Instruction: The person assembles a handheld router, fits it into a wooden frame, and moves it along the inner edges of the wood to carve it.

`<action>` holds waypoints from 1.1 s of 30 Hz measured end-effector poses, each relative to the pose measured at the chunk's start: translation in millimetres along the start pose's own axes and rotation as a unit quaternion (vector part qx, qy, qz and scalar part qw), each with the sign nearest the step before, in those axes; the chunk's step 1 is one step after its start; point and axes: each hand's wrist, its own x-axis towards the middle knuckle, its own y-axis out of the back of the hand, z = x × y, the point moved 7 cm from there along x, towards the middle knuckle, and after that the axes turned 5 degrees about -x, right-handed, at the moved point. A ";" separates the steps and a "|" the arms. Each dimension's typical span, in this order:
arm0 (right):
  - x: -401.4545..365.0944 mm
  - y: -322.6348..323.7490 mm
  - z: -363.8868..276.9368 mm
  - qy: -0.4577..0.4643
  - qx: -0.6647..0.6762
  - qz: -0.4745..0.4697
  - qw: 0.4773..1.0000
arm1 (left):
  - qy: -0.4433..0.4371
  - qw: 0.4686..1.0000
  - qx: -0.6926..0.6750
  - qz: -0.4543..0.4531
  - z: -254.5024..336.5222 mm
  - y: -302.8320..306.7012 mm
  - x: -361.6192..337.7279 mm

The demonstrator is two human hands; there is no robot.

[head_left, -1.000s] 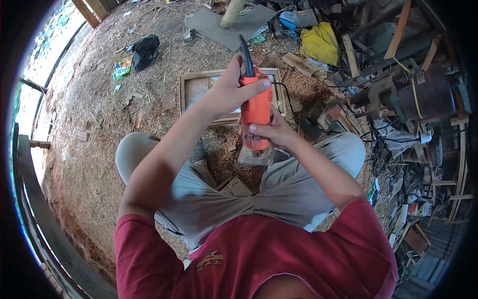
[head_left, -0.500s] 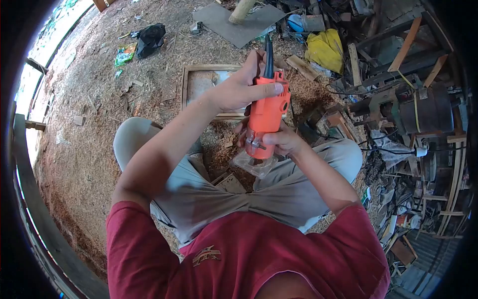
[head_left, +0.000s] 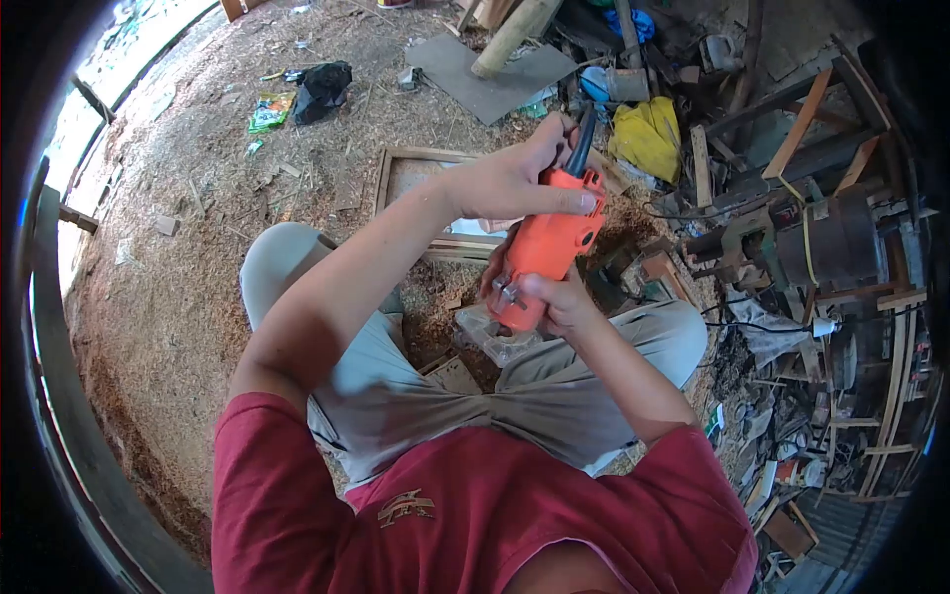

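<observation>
An orange power tool (head_left: 546,238) is held tilted above my lap, its black cord end (head_left: 583,144) pointing up and away. My left hand (head_left: 515,183) grips its upper end, with the thumb across the front of the body. Lower down, my right hand (head_left: 556,300) wraps round the tool beside a metal clamp, its thumb on the orange casing. A clear plastic base (head_left: 495,339) is at the tool's bottom end. Behind the tool, a wooden frame (head_left: 381,184) lies on the ground, partly hidden by my left forearm.
A grey board (head_left: 450,74) with a wooden post (head_left: 515,38) lies ahead. A black plastic bag (head_left: 323,91) is at the far left, a yellow cloth (head_left: 645,141) at the far right. Machinery (head_left: 831,241) and scrap wood crowd the right side. Wood shavings cover the ground.
The tool has tilted, its cord end leaning further to the right. Both hands have stayed on it. The whole view has shifted slightly.
</observation>
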 end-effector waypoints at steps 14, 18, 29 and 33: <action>-78.2 1.0 -223.6 0.302 -0.085 0.116 0.942 | 0.037 0.952 0.251 0.174 191.5 57.8 -94.6; -85.1 17.3 -296.4 0.388 -0.210 0.173 0.880 | 0.109 0.943 0.286 0.130 203.1 75.2 -121.1; 3.4 143.3 -224.8 0.243 -0.060 0.251 0.935 | 0.161 0.904 0.385 -0.089 16.4 135.6 -98.8; 29.9 165.0 -203.6 0.194 -0.087 0.237 0.948 | 0.150 0.911 0.377 -0.078 -71.3 132.1 -66.4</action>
